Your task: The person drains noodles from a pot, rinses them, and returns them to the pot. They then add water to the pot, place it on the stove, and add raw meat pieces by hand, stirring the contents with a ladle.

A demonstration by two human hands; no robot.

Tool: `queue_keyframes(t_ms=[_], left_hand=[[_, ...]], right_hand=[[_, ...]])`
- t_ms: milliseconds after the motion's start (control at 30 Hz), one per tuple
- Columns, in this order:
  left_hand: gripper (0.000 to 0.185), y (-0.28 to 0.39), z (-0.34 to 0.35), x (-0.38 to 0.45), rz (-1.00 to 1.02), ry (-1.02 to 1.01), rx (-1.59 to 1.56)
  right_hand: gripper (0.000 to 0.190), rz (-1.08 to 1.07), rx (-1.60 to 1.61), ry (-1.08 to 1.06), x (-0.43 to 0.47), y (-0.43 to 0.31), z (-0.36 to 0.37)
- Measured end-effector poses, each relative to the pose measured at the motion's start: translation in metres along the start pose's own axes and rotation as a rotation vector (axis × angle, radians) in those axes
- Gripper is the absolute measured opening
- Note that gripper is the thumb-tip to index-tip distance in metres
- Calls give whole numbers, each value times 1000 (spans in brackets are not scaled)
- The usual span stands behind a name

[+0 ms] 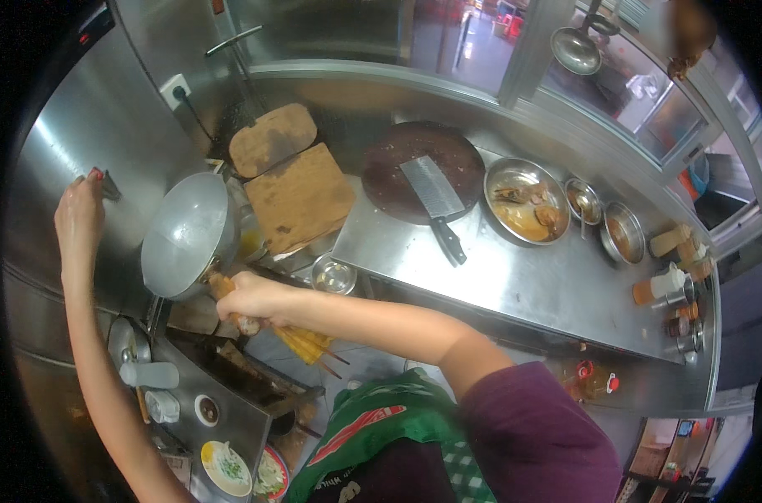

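My right hand (252, 298) grips the wooden handle (222, 286) of a large metal wok (189, 232). The wok is tilted, with its pale inner face towards me. Below my right wrist hangs a folded yellow cloth (302, 342), with two thin brown sticks poking out by it; whether the hand holds them is unclear. Raised at the far left, my left hand (81, 204) has its fingers curled against the stainless steel wall (48, 157). A small grey shape (110, 187) shows beside those fingers, and anything inside the grasp is hidden.
Beyond the wok lie brown cardboard pieces (302, 198). On the steel counter (381, 245), a cleaver (434, 188) rests across a round chopping board (387, 151), beside a steel bowl of food (525, 166). Lower left, a side counter holds a squeeze bottle (158, 375) and a bowl (227, 468).
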State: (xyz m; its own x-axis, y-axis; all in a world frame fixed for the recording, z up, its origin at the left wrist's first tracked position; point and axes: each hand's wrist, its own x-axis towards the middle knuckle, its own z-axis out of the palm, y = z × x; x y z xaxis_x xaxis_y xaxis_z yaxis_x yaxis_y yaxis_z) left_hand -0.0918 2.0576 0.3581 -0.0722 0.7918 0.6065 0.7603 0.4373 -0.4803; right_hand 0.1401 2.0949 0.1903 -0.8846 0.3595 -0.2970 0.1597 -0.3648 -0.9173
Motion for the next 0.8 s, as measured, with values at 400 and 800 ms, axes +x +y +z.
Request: queue_keyframes(t_ms=[400,800], left_hand=[[19,-7,6,-2,28,13,-45],[13,-5,2,1,-4,-20,-11]], right_hand=[[16,23,45,-63,5,3,-3],[21,27,-25,-27,4,-5,1]])
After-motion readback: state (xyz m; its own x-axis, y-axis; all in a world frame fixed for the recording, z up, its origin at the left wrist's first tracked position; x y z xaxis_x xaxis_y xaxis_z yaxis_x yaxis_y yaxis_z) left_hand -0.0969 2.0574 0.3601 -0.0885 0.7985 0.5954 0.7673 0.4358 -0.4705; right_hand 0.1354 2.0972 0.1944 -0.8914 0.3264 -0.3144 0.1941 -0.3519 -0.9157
